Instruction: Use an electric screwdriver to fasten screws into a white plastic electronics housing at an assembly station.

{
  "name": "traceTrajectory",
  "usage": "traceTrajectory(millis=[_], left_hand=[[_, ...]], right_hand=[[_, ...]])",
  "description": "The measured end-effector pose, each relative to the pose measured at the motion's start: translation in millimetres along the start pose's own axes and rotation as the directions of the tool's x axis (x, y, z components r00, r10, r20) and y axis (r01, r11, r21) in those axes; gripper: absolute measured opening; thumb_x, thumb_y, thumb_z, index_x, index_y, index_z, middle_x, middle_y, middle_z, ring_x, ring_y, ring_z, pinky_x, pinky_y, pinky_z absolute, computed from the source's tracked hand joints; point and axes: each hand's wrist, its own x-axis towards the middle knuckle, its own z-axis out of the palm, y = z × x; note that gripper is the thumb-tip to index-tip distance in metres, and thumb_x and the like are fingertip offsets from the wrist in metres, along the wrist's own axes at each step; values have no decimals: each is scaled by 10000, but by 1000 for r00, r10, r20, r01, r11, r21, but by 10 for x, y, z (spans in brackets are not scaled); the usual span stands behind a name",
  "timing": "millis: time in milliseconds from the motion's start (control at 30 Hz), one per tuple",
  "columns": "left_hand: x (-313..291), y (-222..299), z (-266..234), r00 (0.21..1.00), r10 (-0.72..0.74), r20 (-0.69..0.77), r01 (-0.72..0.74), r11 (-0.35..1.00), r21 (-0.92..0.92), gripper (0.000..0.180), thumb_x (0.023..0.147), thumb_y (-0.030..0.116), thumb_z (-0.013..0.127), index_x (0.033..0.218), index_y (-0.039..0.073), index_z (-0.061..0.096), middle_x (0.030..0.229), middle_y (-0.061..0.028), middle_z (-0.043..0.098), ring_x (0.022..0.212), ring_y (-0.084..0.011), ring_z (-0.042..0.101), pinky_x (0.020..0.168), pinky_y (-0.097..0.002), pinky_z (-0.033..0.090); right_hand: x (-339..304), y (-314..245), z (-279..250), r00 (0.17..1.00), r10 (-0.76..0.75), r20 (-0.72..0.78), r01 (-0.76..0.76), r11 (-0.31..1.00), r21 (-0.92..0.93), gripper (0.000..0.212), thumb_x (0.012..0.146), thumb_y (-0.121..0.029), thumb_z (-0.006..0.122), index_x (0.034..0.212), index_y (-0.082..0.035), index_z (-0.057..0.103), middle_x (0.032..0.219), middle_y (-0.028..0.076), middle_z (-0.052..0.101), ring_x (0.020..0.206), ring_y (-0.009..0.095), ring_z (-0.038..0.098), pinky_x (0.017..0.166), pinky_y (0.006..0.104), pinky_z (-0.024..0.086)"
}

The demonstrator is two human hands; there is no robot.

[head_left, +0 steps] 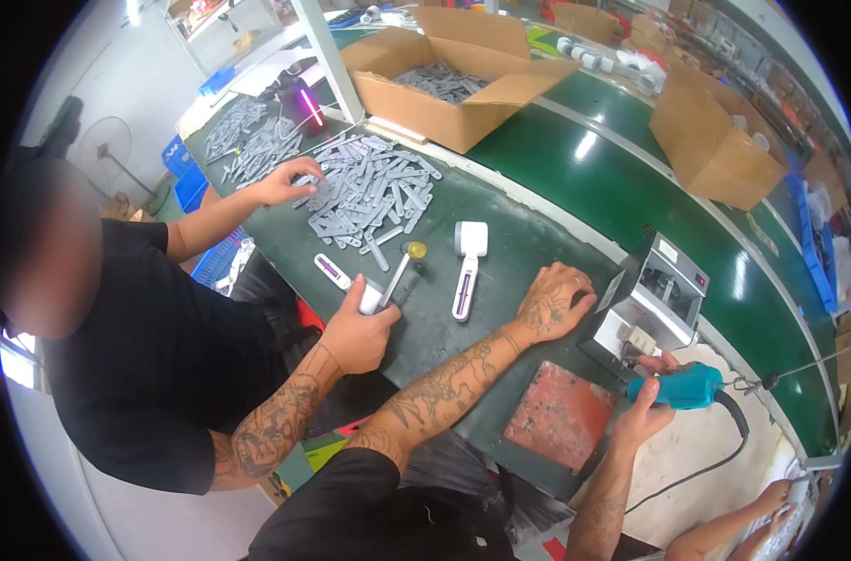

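Observation:
My right hand is wrapped round a teal electric screwdriver with a black cord, hanging from a cable. My left hand, palm down with loosely bent fingers, rests on the dark green tabletop beside a small grey-and-black screw-feeder-like machine; nothing shows in it, though its fingertips are partly hidden. Between the two hands and nearer me is a worn reddish square pad. Farther left, a white handheld device with a broad head and purple strip lies on the table.
At left, a co-worker's hand grips a white part with a grey shaft near a yellow knob. Their other hand touches a heap of grey strips. Cardboard boxes stand along the green conveyor. Another person's arm shows lower right.

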Motion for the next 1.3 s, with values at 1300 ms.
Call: traceTrajectory(millis=[1300], left_hand=[[62,128,0,993,-8,121,2,999,51,134,955,194,714,996,70,742,1187,-68,732,1187,-312,607,1045,-433,433]], right_hand=[[21,-55,-72,989,10,146,-10,1000,0,536,1001,-212,724,1414,69,527,1160,138,769,1040,150,682,936,327,531]])
